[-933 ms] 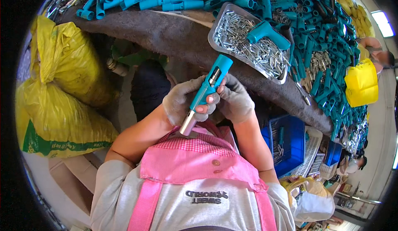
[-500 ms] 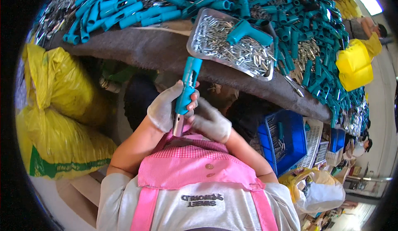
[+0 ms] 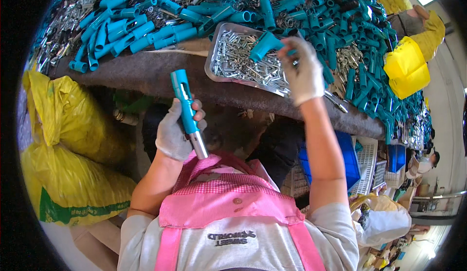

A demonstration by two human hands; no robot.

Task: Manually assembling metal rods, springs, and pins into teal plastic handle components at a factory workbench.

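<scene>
In front of my apron, my left hand [image 3: 175, 132], in a whitish glove with bare fingertips, is wrapped round a teal plastic tube [image 3: 182, 91]. The tube stands tilted, with a long slot in its upper part and a silvery metal sleeve at its lower end. My right hand [image 3: 302, 71], gloved too, reaches out over the right side of a clear tray [image 3: 210, 65]. Its curled fingers close round the right end of a teal plastic handle [image 3: 265, 47], which lies on the tray's small metal pins [image 3: 237, 59].
Teal plastic parts [image 3: 163, 36] and loose metal parts heap across the bench, whose brown covered edge [image 3: 146, 71] faces me. Yellow sacks [image 3: 73, 173] stand at left. Below right are a blue bin [image 3: 350, 166] and white baskets [image 3: 367, 161]. A yellow container [image 3: 407, 66] sits at far right.
My right hand has left the tube and stretched out to the teal handle on the tray. My left hand, still holding the tube, has shifted left and slightly down.
</scene>
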